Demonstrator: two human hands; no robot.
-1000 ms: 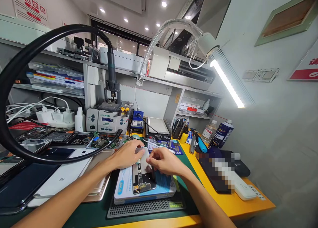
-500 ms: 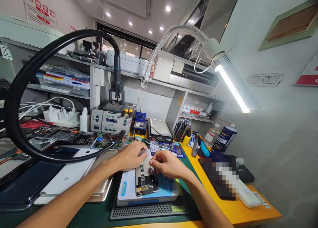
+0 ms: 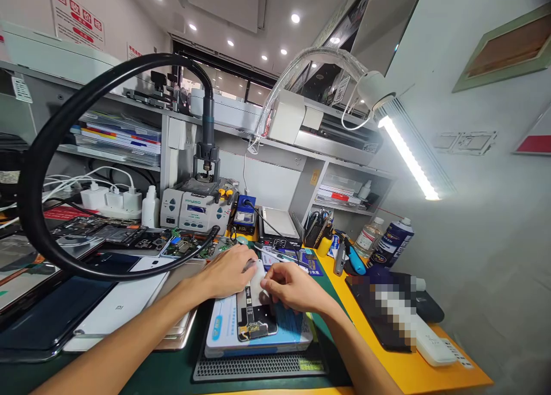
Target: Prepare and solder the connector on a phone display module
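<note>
A phone screen (image 3: 257,310), its back side up with a dark flex cable along it, lies on a white and blue box (image 3: 217,340). My left hand (image 3: 232,271) rests over the screen's upper left, fingers curled round its top edge and holding it. At the screen's right edge is my right hand (image 3: 290,287), thumb and forefinger pinched together and the other fingers curled. Whatever is between those fingertips is too small to make out. Under the box is a grey perforated mat (image 3: 253,372).
Several phones, including a white one (image 3: 118,300), lie to the left beneath a looping black hose (image 3: 32,154). A hot air station (image 3: 193,211) stands behind. To the right are a spray can (image 3: 391,240), a clear bottle (image 3: 369,237) and a black phone (image 3: 374,320). A lamp (image 3: 408,154) hangs above.
The whole view has shifted a little, so things appear slightly farther right. Both hands stay at the same parts of the phone screen, with hardly any visible movement.
</note>
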